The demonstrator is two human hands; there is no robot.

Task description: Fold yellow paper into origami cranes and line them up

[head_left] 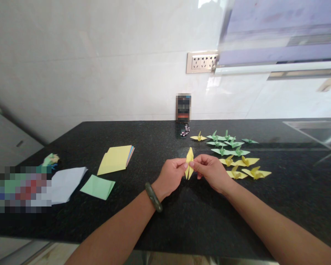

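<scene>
A narrow, diamond-shaped folded yellow origami paper (190, 154) is held upright above the dark counter, its lower end split into two points. My left hand (172, 175) pinches it from the left, thumb on the front face. From the other side my right hand (211, 171) grips its edge between thumb and fingers. Just right of my right hand lie yellow paper cranes (256, 173). Behind these sit several green paper cranes (223, 151), and one more yellow crane (199, 137) is at the back.
Left on the black speckled counter (143, 224) are a stack of coloured paper (116, 159), a folded green sheet (98, 186) and white paper (68, 184). A phone (183, 108) with a beaded strap (185, 130) leans on the wall. A sink or hob edge (314, 127) shows at right.
</scene>
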